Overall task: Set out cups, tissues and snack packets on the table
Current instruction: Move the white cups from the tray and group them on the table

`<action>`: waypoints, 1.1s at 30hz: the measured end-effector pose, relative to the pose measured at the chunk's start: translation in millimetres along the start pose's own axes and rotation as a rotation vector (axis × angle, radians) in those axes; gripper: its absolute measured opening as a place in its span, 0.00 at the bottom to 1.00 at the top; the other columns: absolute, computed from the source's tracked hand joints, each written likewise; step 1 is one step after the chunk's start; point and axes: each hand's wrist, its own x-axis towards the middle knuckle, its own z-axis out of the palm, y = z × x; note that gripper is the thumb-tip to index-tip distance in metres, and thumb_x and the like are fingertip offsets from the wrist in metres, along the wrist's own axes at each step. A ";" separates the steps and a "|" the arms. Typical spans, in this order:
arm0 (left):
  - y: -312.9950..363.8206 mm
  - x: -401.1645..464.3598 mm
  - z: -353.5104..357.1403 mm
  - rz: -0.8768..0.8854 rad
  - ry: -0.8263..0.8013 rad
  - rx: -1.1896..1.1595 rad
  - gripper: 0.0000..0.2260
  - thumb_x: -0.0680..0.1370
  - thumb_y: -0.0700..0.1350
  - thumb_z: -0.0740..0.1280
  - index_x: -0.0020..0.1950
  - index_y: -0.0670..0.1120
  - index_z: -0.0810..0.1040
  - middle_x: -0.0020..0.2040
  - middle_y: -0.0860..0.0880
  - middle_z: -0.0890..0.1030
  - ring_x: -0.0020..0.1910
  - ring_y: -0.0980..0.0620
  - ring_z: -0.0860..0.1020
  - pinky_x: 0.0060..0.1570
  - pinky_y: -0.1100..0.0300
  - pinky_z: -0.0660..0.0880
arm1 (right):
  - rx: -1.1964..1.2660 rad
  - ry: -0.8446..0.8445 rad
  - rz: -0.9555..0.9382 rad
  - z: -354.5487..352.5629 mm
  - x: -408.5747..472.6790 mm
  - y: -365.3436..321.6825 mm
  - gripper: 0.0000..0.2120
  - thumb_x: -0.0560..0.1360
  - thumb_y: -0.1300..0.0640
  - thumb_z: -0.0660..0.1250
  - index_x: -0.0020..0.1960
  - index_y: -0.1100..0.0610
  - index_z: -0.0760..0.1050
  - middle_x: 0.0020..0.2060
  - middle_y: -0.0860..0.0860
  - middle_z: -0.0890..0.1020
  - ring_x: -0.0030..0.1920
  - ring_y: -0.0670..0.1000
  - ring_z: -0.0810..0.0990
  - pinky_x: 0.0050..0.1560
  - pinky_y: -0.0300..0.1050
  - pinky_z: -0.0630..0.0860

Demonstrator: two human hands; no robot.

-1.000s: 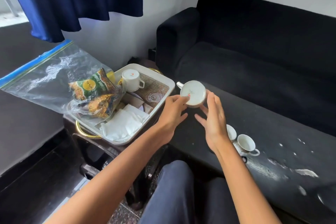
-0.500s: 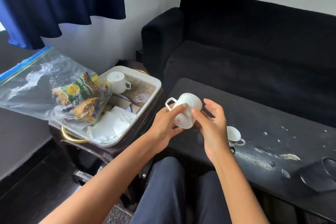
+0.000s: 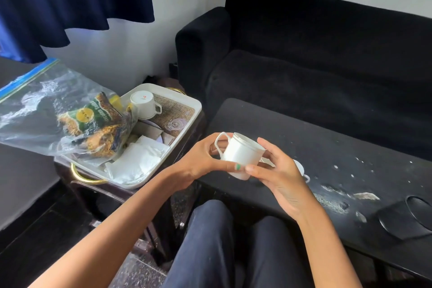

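Observation:
Both my hands hold one white cup (image 3: 240, 154) above the near-left corner of the black table (image 3: 304, 138). My left hand (image 3: 198, 163) grips it by the handle side, my right hand (image 3: 278, 170) by the other side; the cup tilts with its rim up and to the right. Another white cup (image 3: 300, 168) stands on the table, mostly hidden behind my right hand. In the white tray (image 3: 187, 98) on the left sit an upside-down cup (image 3: 142, 104), folded tissues (image 3: 138, 161) and a clear zip bag of snack packets (image 3: 88, 124).
The tray with gold handles rests on a dark side stand. A black sofa (image 3: 315, 54) runs behind the table. White flakes and a black flat object (image 3: 406, 220) lie on the table's right part. My knees are under the table's near edge.
The cup has turned in my hands from bottom-up towards rim-up and moved lower, nearer to me. The view has shifted right, and one of the table's cups is now hidden.

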 end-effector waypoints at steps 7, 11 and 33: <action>-1.9 0.0 3.0 0.138 -0.034 0.295 0.31 0.61 0.39 0.81 0.61 0.51 0.76 0.56 0.55 0.81 0.57 0.57 0.77 0.59 0.60 0.74 | -0.124 -0.009 0.003 -6.7 -4.2 5.5 0.41 0.57 0.53 0.79 0.68 0.50 0.70 0.61 0.46 0.77 0.59 0.47 0.78 0.61 0.47 0.75; -4.1 2.2 10.1 0.186 0.021 0.664 0.32 0.61 0.46 0.81 0.63 0.54 0.74 0.59 0.57 0.77 0.60 0.54 0.73 0.63 0.52 0.69 | -0.309 0.026 -0.072 -7.1 -5.8 10.9 0.30 0.59 0.59 0.81 0.58 0.45 0.76 0.56 0.41 0.79 0.58 0.45 0.78 0.60 0.43 0.75; -76.9 26.9 102.2 -0.328 -0.104 0.337 0.32 0.74 0.41 0.63 0.76 0.53 0.57 0.69 0.57 0.71 0.69 0.53 0.69 0.74 0.48 0.57 | -0.363 0.274 -0.075 -55.8 34.8 97.7 0.30 0.58 0.67 0.79 0.45 0.34 0.78 0.46 0.39 0.81 0.47 0.37 0.79 0.45 0.30 0.75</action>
